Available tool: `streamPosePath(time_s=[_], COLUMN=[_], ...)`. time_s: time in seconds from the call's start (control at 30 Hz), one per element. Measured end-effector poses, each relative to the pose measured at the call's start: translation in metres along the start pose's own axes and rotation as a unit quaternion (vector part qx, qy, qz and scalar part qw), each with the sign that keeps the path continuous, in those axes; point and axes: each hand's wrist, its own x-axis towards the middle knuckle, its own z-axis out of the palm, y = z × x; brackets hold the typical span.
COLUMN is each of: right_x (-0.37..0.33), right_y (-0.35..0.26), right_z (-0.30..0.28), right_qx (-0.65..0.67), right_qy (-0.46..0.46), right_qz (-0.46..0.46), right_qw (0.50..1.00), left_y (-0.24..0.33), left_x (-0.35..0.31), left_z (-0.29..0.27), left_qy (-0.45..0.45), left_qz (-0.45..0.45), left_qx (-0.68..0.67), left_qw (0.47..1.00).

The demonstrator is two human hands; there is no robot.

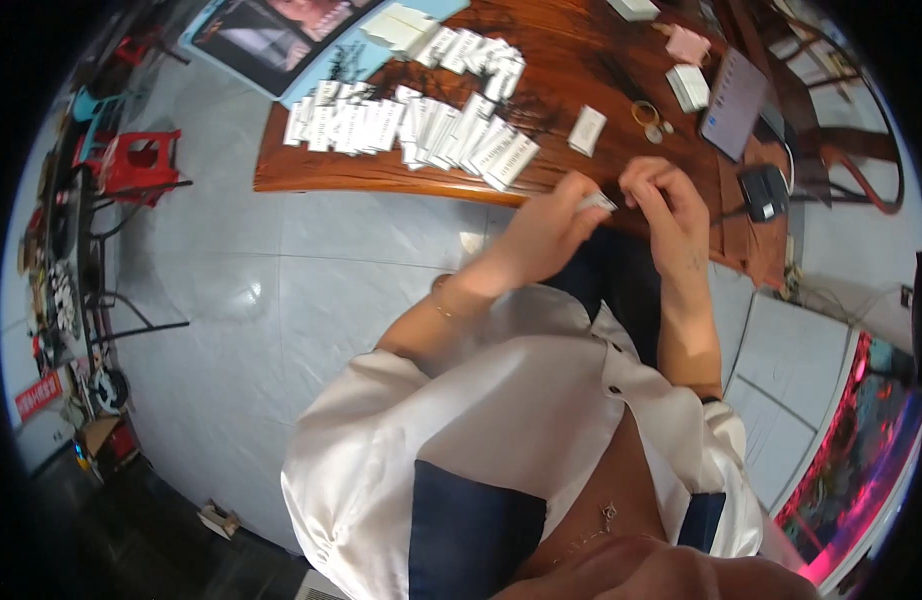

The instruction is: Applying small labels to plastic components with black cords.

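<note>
My left hand (pixel 559 220) is closed around a small white tag (pixel 598 203), whose edge sticks out past the fingertips, just off the table's front edge. Beside it, to the right, my right hand (pixel 671 205) has its thumb and fingers pinched together; what they hold, if anything, is too small to make out. A small stack of white tags (pixel 586 131) lies on the wooden table just beyond the two hands. To the left, many white printed tags (pixel 436 130) with thin black strings lie in overlapping rows.
The brown wooden table (pixel 371 178) also bears a blue-edged picture board (pixel 291 75), a white stack (pixel 688 88), a pink item (pixel 687 45), a yellow ring (pixel 644 112), a grey flat box (pixel 733 103) and a black device (pixel 763 192). A red stool (pixel 143 163) stands far left.
</note>
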Motion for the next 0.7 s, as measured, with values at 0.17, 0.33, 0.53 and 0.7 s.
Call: streamPosePath(time_s=[0.17,0.33,0.53,0.7], right_x=[-0.008,-0.015,-0.018,-0.02], right_y=[-0.018,-0.03,-0.02,-0.017], right_z=[-0.001,-0.004,0.002,0.0], right_qx=[-0.204,-0.265,-0.214,-0.202], right_qy=[-0.068,-0.056,-0.042,-0.032], right_qz=[-0.1,-0.086,-0.086,-0.067], right_qw=[0.972,0.959,0.972,0.977], left_y=[0.007,0.023,0.014,0.011], left_x=[-0.003,0.0,0.003,0.002], left_z=[-0.004,-0.014,-0.002,0.001], left_qy=[-0.075,-0.045,-0.095,-0.071], left_qz=[-0.065,0.115,-0.046,-0.063], left_qx=[-0.077,0.06,-0.39,-0.458], left_qw=[0.992,0.991,0.915,0.884])
